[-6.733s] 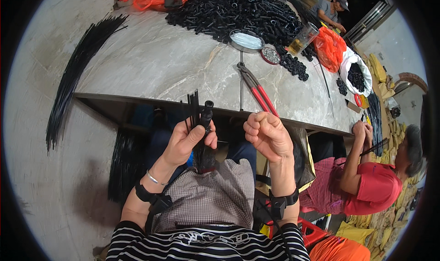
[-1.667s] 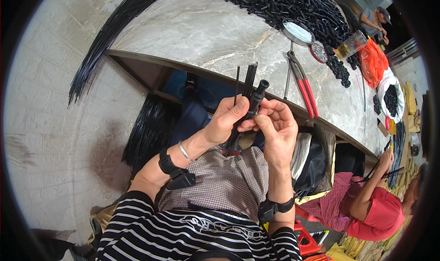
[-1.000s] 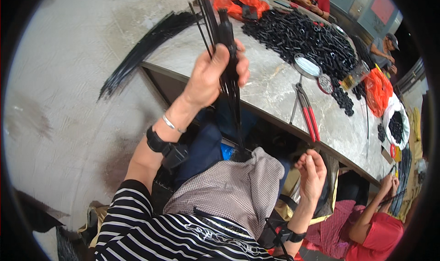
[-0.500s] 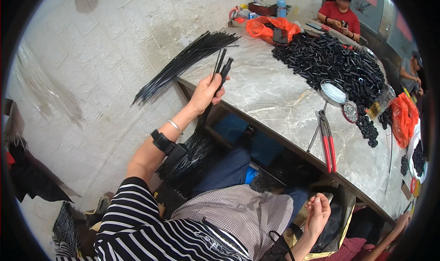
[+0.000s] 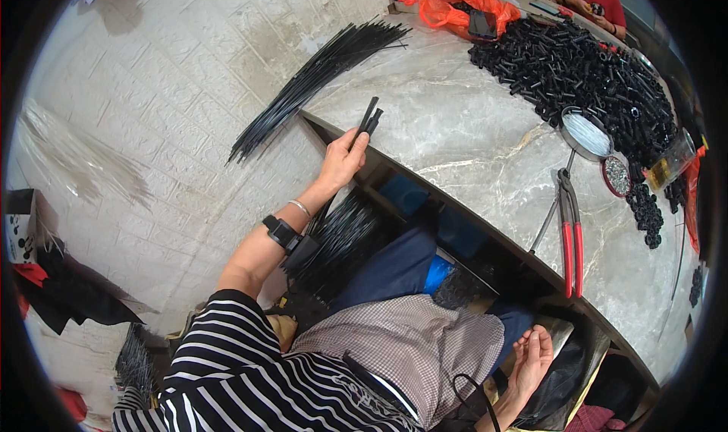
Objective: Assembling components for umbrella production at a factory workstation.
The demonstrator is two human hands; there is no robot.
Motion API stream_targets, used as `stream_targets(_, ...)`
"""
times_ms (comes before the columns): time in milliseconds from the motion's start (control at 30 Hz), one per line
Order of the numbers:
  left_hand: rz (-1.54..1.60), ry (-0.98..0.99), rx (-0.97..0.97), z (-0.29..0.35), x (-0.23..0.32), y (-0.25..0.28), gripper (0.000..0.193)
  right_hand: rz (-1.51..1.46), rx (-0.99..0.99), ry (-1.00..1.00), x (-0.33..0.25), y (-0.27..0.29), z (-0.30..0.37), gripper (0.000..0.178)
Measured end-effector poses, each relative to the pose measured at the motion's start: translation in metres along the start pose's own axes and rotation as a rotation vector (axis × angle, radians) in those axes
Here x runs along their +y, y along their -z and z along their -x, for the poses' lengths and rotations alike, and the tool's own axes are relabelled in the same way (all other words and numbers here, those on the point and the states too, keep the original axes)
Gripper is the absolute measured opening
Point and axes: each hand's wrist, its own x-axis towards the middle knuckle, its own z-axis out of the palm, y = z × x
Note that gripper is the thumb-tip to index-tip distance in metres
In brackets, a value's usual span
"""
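My left hand (image 5: 343, 161) is closed around a few slim black rods (image 5: 370, 119), beside the left edge of the grey marble-patterned table (image 5: 455, 121). Their upper ends stick out above my thumb and fingers, and the lower part runs down behind my wrist. At least one rod has a thicker, tube-like end. Low on the right, near my knee, my right hand (image 5: 532, 360) is held up with thumb and fingertips pinched together. Whatever may be between those fingertips is too small to make out. Against the wall lies a bundle of long black rods (image 5: 315, 79).
Red-handled cutters (image 5: 572, 257) lie at the table's near edge. Beyond them are a round tin (image 5: 585, 135), a smaller dish of metal bits (image 5: 616, 175) and a heap of black tubes (image 5: 584, 83). More rods (image 5: 334, 238) stand under the table. A co-worker (image 5: 588, 0) sits across.
The view has shifted, so the table's things appear farther right. My left hand has lowered slightly with the rods, their tips now closer together. My right hand stays pinched near my knee.
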Motion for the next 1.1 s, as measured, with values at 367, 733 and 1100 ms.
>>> stream_targets(367,-0.424,-0.330,0.152,0.007,0.016,-0.011,0.038,0.007,0.020,-0.034,0.011,0.013,-0.005,0.013)
stream_targets(733,-0.551,-0.228,0.104,0.006,0.030,-0.012,0.040,0.076,0.026,-0.012,0.003,0.018,-0.001,0.012)
stream_targets(1100,0.514,-0.134,-0.383,0.027,0.116,0.013,0.039,0.890,-0.046,0.712,-0.124,-0.082,-0.012,0.015)
